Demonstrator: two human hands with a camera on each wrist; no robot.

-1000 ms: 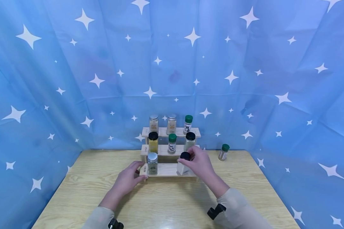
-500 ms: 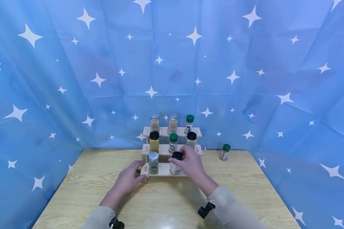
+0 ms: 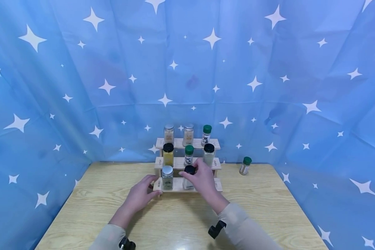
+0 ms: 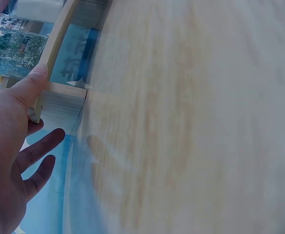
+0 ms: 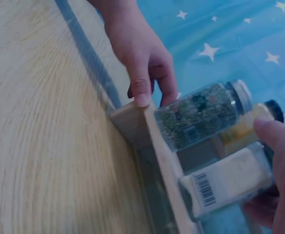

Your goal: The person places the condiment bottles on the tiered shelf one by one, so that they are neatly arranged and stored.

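A three-tier wooden spice rack (image 3: 178, 185) stands at the back of the table. My left hand (image 3: 140, 193) pinches the left end of its lowest shelf, thumb on the front edge (image 4: 55, 46), other fingers spread. By its lid, my right hand (image 3: 203, 180) grips a black-capped jar of white powder (image 5: 232, 178) with a barcode label. That jar stands upright at the middle of the lowest shelf. Just left of it is a silver-capped jar of green herbs (image 3: 167, 178). The right fingers partly cover the black cap (image 3: 190, 169).
The middle shelf bears a yellow-filled jar (image 3: 168, 156), a green-capped shaker (image 3: 189, 155) and a black-capped jar (image 3: 208, 155). On top stand two silver-capped jars (image 3: 188, 136) and a green-capped shaker (image 3: 206, 136). Another green-capped shaker (image 3: 245, 166) stands on the table (image 3: 268, 198) at right. A starry blue curtain hangs behind.
My right hand has slid the black-capped jar left along the lowest shelf, from its right part to the middle. The left hand has kept its hold on the rack.
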